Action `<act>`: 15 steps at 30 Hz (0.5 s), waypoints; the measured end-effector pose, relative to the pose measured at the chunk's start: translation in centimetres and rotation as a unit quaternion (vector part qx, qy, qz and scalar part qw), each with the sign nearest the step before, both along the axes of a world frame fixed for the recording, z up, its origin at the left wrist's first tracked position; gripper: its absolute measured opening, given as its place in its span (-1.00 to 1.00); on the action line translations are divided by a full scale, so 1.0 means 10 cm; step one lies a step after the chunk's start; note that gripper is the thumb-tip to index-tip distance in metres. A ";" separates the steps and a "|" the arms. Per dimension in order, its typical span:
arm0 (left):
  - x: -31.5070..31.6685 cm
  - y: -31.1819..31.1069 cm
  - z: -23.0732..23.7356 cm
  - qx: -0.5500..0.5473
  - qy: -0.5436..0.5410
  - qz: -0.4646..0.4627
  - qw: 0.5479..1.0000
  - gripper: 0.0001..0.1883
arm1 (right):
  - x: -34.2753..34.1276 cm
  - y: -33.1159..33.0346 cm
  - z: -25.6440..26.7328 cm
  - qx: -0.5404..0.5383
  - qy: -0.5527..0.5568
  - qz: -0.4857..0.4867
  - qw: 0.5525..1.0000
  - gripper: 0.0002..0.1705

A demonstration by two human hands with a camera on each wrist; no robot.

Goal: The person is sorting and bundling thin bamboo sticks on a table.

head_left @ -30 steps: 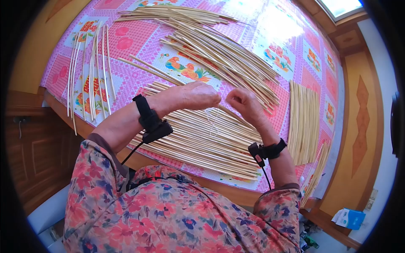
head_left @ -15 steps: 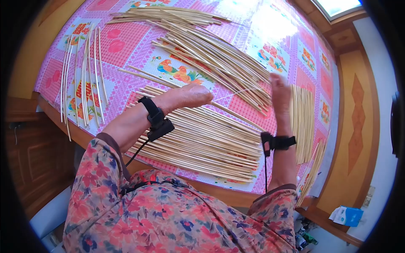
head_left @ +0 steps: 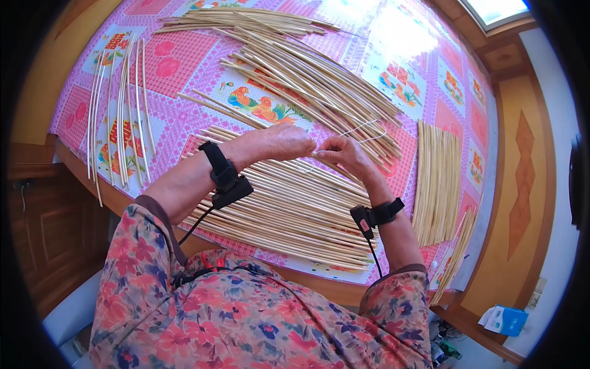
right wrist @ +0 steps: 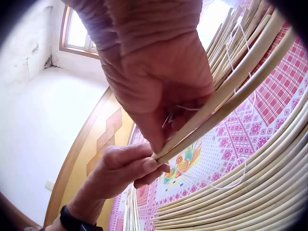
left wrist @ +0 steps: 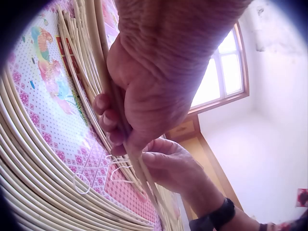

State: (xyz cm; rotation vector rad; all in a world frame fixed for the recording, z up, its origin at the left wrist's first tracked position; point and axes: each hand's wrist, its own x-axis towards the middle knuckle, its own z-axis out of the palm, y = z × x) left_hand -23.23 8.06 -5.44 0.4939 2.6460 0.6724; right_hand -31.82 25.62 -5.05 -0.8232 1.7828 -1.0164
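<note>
My left hand (head_left: pixel 289 141) grips a pair of pale stalks (left wrist: pixel 98 38), its fingers curled around them in the left wrist view. Close against it, my right hand (head_left: pixel 347 154) pinches a white string (right wrist: pixel 226 188) at the stalks. Within the curled right fingers a thin shiny piece (right wrist: pixel 168 119) shows, partly hidden. A loop of the string hangs over a row of stalks (head_left: pixel 289 209) laid side by side below both hands. More string trails past the right hand over a loose pile of stalks (head_left: pixel 319 80).
A patterned pink tablecloth (head_left: pixel 178 67) covers the table. Another bundle (head_left: pixel 246 21) lies at the far edge, and thin separate stalks (head_left: pixel 126 117) lie at the left. At the right are a flat rectangle of stalks (head_left: pixel 436 184) and a narrow bundle (head_left: pixel 456 255) near the edge.
My right hand swung out to the right, drawing the string taut, then came back beside my left hand. The left hand kept its hold on the stalks and shifted slightly left.
</note>
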 end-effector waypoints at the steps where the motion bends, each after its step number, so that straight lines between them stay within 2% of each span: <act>1: -0.01 0.00 -0.02 0.001 -0.002 0.000 1.000 -0.79 | 0.00 0.00 0.01 0.028 0.004 -0.003 1.000 -0.85; 5: -0.07 -0.01 -0.08 0.027 0.024 -0.007 0.999 -0.80 | -0.08 0.04 -0.20 0.001 0.066 -0.025 0.998 -0.86; 7: -0.11 0.00 -0.13 0.029 0.037 -0.004 0.999 -0.80 | -0.15 0.04 -0.25 -0.077 0.208 -0.113 0.969 -0.88; 10: -0.17 -0.01 -0.23 0.033 0.015 -0.006 0.999 -0.80 | -0.32 0.09 -0.08 -0.095 0.084 -0.294 0.947 -0.92; 11: -0.17 -0.02 -0.28 0.039 0.015 -0.004 0.999 -0.79 | -0.40 0.14 -0.04 -0.143 0.051 -0.329 0.932 -0.91; 13: -0.19 -0.01 -0.37 0.046 0.013 -0.005 0.999 -0.79 | -0.51 0.16 0.00 -0.179 0.069 -0.389 0.901 -0.89; 15: -0.21 0.01 -0.45 0.062 0.009 0.017 0.998 -0.79 | -0.54 0.14 -0.02 -0.187 0.042 -0.399 0.896 -0.87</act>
